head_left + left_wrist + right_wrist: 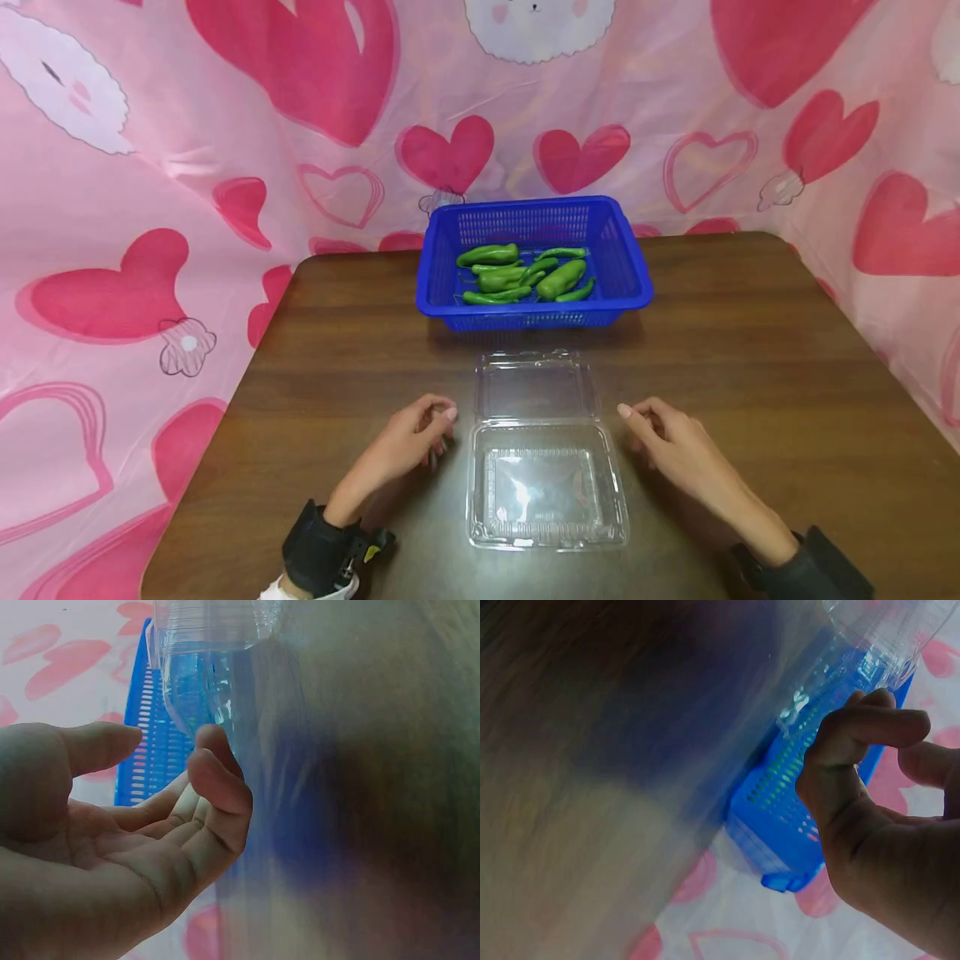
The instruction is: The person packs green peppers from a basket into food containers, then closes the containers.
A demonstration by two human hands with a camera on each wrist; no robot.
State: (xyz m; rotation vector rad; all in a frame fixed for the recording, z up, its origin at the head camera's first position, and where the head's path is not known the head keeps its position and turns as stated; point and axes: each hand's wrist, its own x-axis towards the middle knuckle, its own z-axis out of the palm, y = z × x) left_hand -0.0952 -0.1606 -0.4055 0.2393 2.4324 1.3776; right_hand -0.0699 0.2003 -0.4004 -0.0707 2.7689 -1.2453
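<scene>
A clear plastic clamshell box lies unfolded on the table, its lid laid back toward a blue basket. Several green peppers rest inside that basket. To the left of the box is my left hand, fingers loosely bent, with nothing in it; the left wrist view shows the palm and a gap between thumb and fingers. My right hand hovers on the box's right side, also holding nothing. In the right wrist view its fingers curve loosely, the thumb close to them.
The brown wooden table carries the box and the basket. Pink cloth printed with hearts hangs behind the table and along both sides. A black band is strapped round the left wrist, another round the right.
</scene>
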